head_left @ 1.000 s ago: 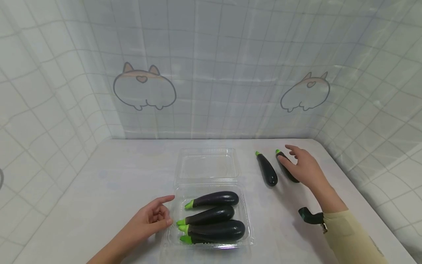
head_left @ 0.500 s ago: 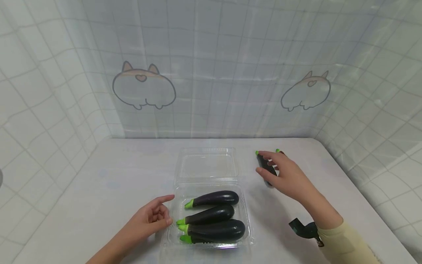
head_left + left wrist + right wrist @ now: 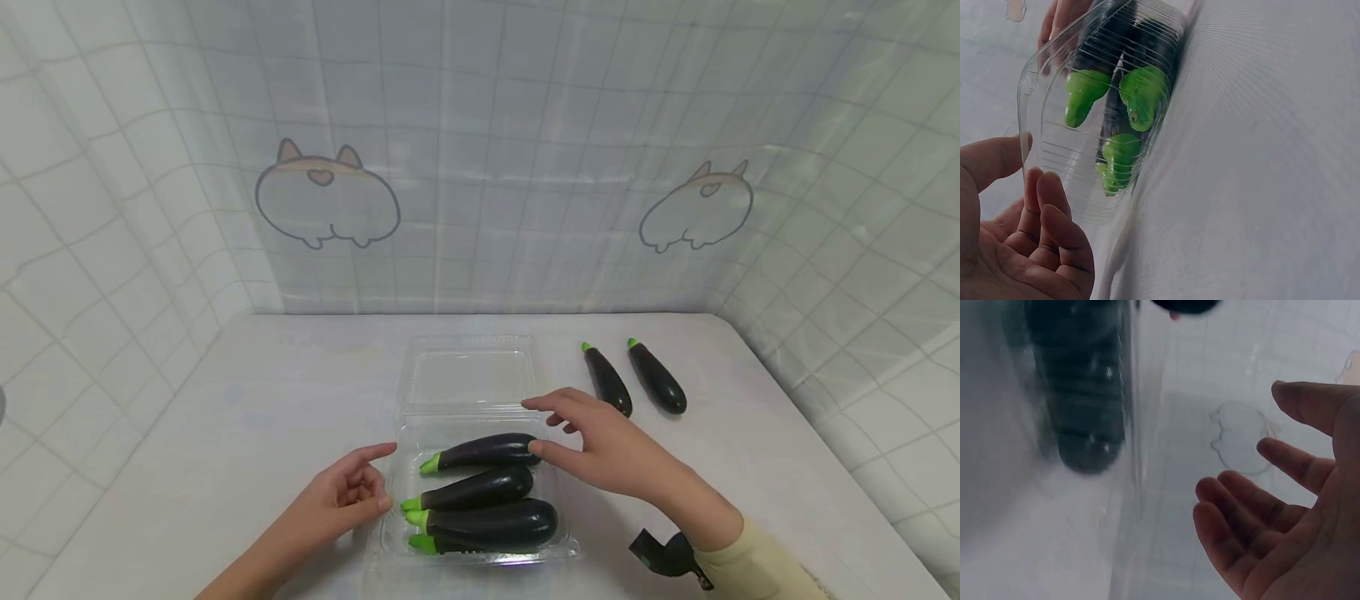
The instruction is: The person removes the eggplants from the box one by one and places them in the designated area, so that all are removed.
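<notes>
A: How much room is there around the clear container (image 3: 564, 492)?

B: Pale tabletop (image 3: 300, 383) stretches off to its left, and its lid (image 3: 472, 375) lies folded back behind it. On the right, a strip of table parts it from two loose eggplants (image 3: 657, 383), which lie near each other but apart.

A: And inside?

B: At least four packed eggplants (image 3: 495, 525), green stems pointing left.

A: The hands?

B: The right hand (image 3: 592, 437) hovers by the container's right edge, fingers spread, thumb at the rearmost packed one's rounded end. The left hand (image 3: 345, 496) is at the left rim, thumb and forefinger parted, other fingers loosely bent. Its tips seem to touch the rim, though see-through plastic makes that hard to judge.

A: Any printing?

B: Two outlined animals (image 3: 328, 200) with ears and hearts, on the grid-patterned backdrop (image 3: 517, 208).
</notes>
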Action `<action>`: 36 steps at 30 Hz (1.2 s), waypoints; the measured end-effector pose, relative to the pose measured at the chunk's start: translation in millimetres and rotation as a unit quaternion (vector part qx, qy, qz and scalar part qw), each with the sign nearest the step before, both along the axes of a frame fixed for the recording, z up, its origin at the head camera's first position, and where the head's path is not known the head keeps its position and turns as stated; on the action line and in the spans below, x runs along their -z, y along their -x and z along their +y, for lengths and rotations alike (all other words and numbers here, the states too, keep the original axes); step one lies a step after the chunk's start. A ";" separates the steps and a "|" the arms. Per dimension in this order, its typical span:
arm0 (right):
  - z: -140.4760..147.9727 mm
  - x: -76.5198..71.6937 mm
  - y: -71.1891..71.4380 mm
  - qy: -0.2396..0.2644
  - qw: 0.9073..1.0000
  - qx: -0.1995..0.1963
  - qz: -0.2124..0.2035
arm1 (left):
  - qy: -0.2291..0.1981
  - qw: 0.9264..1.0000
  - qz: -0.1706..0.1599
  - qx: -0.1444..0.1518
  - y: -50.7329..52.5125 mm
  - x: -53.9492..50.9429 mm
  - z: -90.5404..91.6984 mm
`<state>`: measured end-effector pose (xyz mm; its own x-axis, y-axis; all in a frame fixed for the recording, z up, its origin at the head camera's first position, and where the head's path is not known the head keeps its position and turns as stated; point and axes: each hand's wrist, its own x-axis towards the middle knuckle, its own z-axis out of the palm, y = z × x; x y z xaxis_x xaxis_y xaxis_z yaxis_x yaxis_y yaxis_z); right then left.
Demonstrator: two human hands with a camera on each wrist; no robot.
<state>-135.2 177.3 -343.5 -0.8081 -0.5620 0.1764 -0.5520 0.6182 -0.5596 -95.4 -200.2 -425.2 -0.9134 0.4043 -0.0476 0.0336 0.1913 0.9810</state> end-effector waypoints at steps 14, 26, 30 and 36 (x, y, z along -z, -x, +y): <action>-24.7 13.9 -10.8 -0.012 0.985 -0.163 -0.054 | 0.020 1.000 -0.004 -0.010 -0.4 -3.5 0.9; -28.9 22.5 -12.4 -0.040 0.967 -0.241 -0.067 | 0.001 1.000 0.005 -0.001 0.3 3.5 -0.6; -27.8 23.2 -13.4 -0.043 0.963 -0.259 -0.066 | -0.009 1.000 0.009 0.003 0.0 4.7 -0.9; -28.0 23.8 -13.4 -0.052 0.962 -0.260 -0.070 | -0.011 1.000 0.011 0.005 0.1 5.9 -1.0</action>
